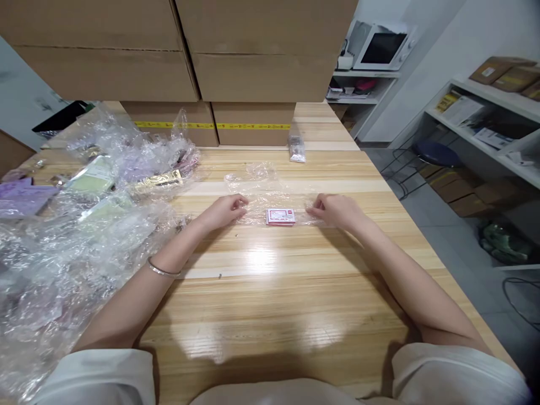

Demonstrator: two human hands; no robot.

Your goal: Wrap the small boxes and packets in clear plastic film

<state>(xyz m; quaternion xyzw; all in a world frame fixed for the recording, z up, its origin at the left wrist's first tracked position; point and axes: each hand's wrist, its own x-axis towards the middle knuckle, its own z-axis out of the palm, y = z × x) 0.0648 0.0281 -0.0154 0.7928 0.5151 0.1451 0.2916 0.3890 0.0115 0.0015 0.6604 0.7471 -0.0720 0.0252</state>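
A clear plastic sheet point(270, 194) lies flat on the wooden table point(270, 304). On its near edge sits a small flat red-and-white card pack point(280, 216). My left hand point(225, 209) pinches the sheet's left end, fingers closed on the film. My right hand point(335, 209) pinches the right end the same way. The pack rests between both hands, touched by neither. A silver bangle is on my left wrist.
A heap of crumpled clear bags with pale green and purple packets point(84, 191) covers the table's left side. Cardboard boxes point(211, 67) are stacked at the back. A small filled bag point(296, 149) stands near them. Shelves point(485, 124) and a stool point(436, 153) are right.
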